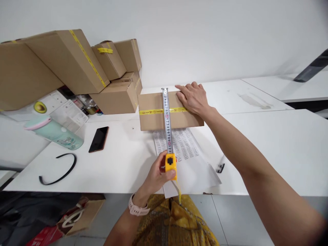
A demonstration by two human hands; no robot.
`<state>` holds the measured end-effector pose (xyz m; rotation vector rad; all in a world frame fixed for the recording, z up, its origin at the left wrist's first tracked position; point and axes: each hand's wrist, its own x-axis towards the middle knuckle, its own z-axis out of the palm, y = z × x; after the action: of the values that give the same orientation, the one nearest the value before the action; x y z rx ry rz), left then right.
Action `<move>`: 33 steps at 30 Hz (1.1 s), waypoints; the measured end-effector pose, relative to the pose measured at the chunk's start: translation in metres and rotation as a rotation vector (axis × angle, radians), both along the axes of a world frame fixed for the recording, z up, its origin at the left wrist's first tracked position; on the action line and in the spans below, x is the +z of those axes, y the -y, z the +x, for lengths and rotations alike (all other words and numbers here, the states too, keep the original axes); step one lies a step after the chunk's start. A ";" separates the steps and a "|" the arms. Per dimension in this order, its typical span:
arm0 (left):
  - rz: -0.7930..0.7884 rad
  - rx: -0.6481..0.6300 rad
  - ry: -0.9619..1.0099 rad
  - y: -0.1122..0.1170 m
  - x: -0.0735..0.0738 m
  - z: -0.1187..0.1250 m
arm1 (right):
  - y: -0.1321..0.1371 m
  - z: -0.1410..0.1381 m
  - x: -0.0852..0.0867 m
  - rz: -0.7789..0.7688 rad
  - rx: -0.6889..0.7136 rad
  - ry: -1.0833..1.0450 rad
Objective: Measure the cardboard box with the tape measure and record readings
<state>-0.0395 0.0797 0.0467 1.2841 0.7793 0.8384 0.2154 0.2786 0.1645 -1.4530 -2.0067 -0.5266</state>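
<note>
My left hand [155, 176] grips a yellow tape measure [171, 173] near the table's front edge, thumb on its case. From it the metal blade [168, 128] runs away from me, across the top of a cardboard box [151, 120] with a band of yellow tape. The blade's hooked end lies at the box's far edge. My right hand [193, 99] holds the box's right part, its fingers bent over the far edge and the index finger pointing left. Under the box and the tape measure, a printed sheet [189, 147] is partly covered.
Several cardboard boxes [115, 99] are stacked at the back left. A mint-green tumbler [58, 135], a phone [98, 139] and a curved black band [73, 167] are on the left. A small black clip [220, 168] lies to the right of the paper. White wall stands behind.
</note>
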 end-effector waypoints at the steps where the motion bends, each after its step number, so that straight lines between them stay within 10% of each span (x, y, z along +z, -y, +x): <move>1: -0.007 0.001 0.012 0.007 -0.004 -0.006 | 0.005 -0.001 -0.001 0.003 -0.007 0.008; 13: -0.083 -0.024 0.038 0.032 -0.021 -0.030 | 0.104 -0.003 -0.076 -0.085 0.091 -0.096; 20: 0.098 -0.237 -0.387 0.059 0.012 -0.034 | 0.155 0.000 -0.017 -0.272 0.340 -1.058; 24: 0.251 -0.331 -0.565 0.071 0.018 -0.038 | 0.198 0.012 -0.003 -0.280 0.359 -1.129; 33: 0.259 -0.090 -0.463 0.085 0.010 -0.040 | 0.276 -0.040 -0.078 -0.516 0.473 -0.791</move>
<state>-0.0800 -0.0052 0.0567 1.7662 0.9891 0.5859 0.1758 0.0031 0.0861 -1.1120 -1.7571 0.7132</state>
